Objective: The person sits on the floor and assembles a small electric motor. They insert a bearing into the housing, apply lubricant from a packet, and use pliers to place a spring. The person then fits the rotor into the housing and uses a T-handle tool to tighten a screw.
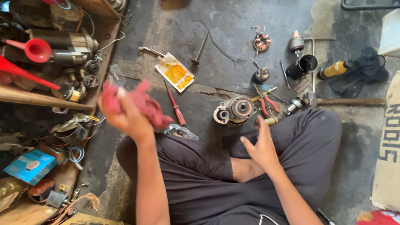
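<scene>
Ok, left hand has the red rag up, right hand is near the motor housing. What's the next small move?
Probably reach the right hand forward to grip the grey motor housing: it lies untouched just beyond the fingers, while the left hand holds the red rag raised.

A crumpled red rag (137, 102), blurred, is bunched in the raised left hand (125, 118), held above the dark concrete floor just left of a red-handled screwdriver. The right hand (260, 146) rests open, fingers spread, on the person's folded leg; nearest its fingertips lie a grey metal motor housing (234, 110), round-faced and on its side, and a small brass-coloured piece beside it
</scene>
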